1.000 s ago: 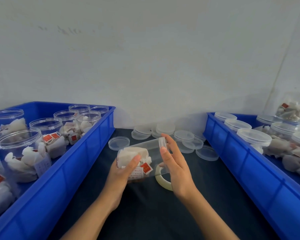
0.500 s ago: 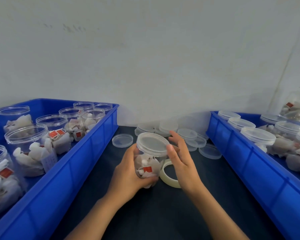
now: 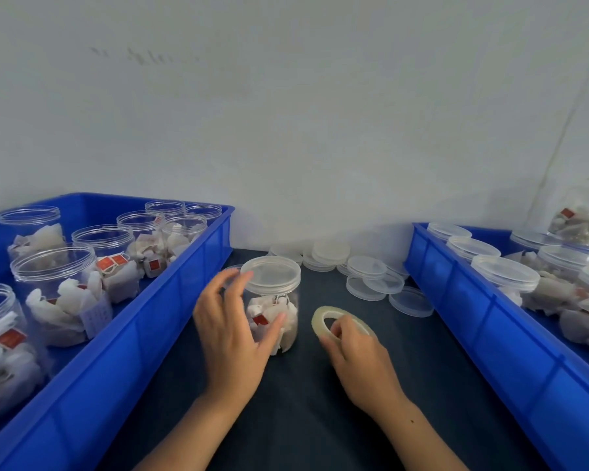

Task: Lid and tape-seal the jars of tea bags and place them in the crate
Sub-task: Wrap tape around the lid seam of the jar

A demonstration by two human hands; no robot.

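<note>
A clear plastic jar [image 3: 275, 302] of tea bags stands upright on the dark table between the two crates, with a clear lid [image 3: 270, 277] on top. My left hand [image 3: 233, 326] curls round the jar's left side, fingers near the lid rim and thumb on the front wall. Just right of the jar, a roll of clear tape [image 3: 334, 319] is tilted up off the table. My right hand [image 3: 356, 353] pinches its near edge.
A blue crate [image 3: 157, 321] on the left holds several open jars of tea bags. A blue crate [image 3: 483, 321] on the right holds several lidded jars. Loose clear lids [image 3: 371, 278] lie piled at the back of the table by the white wall.
The jar went from lying tilted in both hands to standing upright on the table. My right hand left the lid, moved down to the tape roll and took hold of it.
</note>
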